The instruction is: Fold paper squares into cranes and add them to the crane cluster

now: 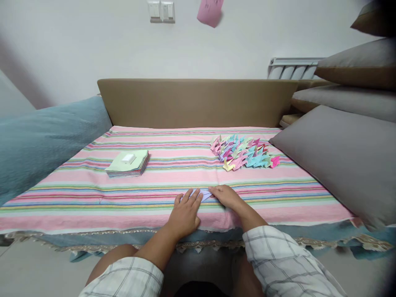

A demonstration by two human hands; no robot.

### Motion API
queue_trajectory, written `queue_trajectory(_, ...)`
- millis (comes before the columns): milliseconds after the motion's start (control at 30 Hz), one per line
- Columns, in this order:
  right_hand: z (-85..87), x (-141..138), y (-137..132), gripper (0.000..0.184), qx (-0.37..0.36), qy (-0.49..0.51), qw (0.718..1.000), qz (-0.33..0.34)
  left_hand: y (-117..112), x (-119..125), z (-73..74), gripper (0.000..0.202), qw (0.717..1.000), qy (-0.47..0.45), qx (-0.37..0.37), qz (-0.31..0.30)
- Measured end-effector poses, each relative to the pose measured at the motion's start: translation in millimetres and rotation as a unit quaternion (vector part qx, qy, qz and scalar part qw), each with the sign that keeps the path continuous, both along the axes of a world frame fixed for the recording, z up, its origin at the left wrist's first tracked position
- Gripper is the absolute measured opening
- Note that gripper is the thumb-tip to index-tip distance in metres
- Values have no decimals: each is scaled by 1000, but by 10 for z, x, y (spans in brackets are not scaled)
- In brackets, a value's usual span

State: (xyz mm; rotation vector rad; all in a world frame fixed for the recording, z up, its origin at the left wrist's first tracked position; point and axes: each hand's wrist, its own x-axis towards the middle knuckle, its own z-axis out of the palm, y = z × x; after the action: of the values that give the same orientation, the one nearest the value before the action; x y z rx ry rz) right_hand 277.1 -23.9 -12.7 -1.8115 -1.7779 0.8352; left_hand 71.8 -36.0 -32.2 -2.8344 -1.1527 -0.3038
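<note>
A small piece of folded lavender paper (205, 194) lies on the striped cloth (173, 181) near its front edge. Over its left part my left hand (187, 210) is laid flat, fingers stretched out and pressing down. My right hand (225, 195) pinches the paper's right tip between thumb and forefinger. Much of the paper is hidden under my left fingers. Farther back on the right sit several folded paper cranes (244, 152) in pink, blue, yellow, purple and green. To the left is a stack of square coloured paper (128, 165), with a small white block (128, 159) on top.
A brown sofa back (198, 103) stands behind the cloth. Grey cushions (334, 152) are piled along the right side, and a blue-covered armrest (52, 144) rises on the left. Light switches (161, 11) and a pink note (210, 12) are on the wall.
</note>
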Motion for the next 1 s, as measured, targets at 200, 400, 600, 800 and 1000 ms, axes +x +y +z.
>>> queue_trajectory(200, -22, -73, -17, 42, 7, -70, 997, -23, 3, -10, -15, 73, 1000, -5, 1, -1)
queue_trajectory(400, -35, -73, -29, 37, 24, -91, 995, -33, 23, -20, -35, 72, 1000, 0, 0, -3)
queue_trajectory(600, -17, -79, -41, 34, 20, -93, 994, -59, 24, -21, -28, 71, 1000, 6, -3, -5)
queue_trajectory(800, -39, -86, -49, 32, 27, -107, 992, -57, 20, -24, -23, 71, 1000, 7, -8, -2)
queue_trajectory(1000, -26, -67, -41, 31, 23, -125, 991, -35, 13, -15, -22, 72, 1000, 13, -14, 0)
